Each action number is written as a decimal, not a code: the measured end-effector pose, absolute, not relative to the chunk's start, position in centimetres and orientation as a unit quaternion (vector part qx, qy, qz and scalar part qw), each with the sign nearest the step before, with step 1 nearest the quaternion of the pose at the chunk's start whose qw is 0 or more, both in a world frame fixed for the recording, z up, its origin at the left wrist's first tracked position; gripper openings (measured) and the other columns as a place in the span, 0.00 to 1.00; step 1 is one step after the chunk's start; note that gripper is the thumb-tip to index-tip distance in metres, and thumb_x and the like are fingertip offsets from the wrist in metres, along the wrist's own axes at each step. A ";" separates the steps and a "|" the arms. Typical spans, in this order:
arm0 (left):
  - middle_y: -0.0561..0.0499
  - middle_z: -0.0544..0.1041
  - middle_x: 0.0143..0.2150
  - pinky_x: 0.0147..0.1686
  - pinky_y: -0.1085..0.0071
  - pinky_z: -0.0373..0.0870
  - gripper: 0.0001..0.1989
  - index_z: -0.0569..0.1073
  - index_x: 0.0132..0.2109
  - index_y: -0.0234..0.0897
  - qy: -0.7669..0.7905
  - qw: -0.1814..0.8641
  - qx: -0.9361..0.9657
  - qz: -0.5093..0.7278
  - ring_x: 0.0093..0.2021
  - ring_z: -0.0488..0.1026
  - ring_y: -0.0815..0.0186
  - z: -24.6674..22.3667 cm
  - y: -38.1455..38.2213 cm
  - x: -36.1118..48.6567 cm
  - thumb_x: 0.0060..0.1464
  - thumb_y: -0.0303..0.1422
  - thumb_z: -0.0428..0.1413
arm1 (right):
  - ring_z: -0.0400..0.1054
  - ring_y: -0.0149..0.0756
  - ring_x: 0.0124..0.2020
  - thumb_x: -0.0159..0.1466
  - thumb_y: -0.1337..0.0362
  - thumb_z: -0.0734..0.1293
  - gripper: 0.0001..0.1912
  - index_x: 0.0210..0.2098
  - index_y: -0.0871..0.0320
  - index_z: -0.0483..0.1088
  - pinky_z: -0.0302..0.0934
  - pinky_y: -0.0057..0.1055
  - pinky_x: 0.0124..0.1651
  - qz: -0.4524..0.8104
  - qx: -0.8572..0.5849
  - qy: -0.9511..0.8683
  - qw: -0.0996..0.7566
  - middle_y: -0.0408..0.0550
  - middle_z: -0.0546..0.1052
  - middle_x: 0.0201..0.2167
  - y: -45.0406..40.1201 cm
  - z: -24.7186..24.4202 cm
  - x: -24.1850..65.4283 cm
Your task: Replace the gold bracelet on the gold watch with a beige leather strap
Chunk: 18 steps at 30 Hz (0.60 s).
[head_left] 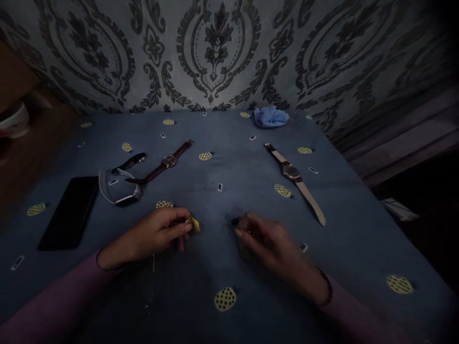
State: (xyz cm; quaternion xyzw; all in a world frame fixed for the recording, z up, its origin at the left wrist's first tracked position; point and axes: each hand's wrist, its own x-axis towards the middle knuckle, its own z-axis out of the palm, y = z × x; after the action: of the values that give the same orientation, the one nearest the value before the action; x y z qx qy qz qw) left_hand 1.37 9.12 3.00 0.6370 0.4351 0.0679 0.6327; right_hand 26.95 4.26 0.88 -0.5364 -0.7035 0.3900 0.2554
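Observation:
My left hand (152, 236) pinches a small shiny gold-coloured piece (194, 224) between thumb and fingers, just above the table. My right hand (278, 246) is closed in a pinch on a small dark piece (235, 221); its kind is too dim to tell. The two hands face each other, apart. Below my left wrist a thin gold strand (154, 263) shows faintly. Beyond my right hand lies a wristwatch with a pale-backed strap (291, 172), face down. Past my left hand lies a brown-strapped wristwatch (169, 161), dial up.
Left on the blue tablecloth (222, 263) with pineapple prints are a black phone-like slab (70, 212), a grey-strapped watch (125, 198) and a black strap (129, 162). A crumpled blue cloth (270, 117) lies by the patterned wall (215, 48). A white bowl (16, 120) stands far left.

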 end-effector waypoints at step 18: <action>0.51 0.75 0.29 0.18 0.79 0.55 0.14 0.67 0.40 0.33 0.416 0.715 0.559 0.053 0.23 0.73 0.70 2.7 9.3 1.3 0.61 0.42 0.50 | 0.69 0.33 0.26 0.60 0.62 0.66 0.05 0.33 0.57 0.71 0.63 0.29 0.29 0.445 -0.577 -0.594 0.339 0.43 0.75 0.24 5.5 0.1 24.7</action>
State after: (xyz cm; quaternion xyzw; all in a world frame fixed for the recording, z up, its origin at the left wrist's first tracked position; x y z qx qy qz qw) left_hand 1.30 9.34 2.74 0.5587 0.4161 0.0526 0.7155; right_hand 24.68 5.45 0.12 -0.5773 -0.5942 0.4454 0.3393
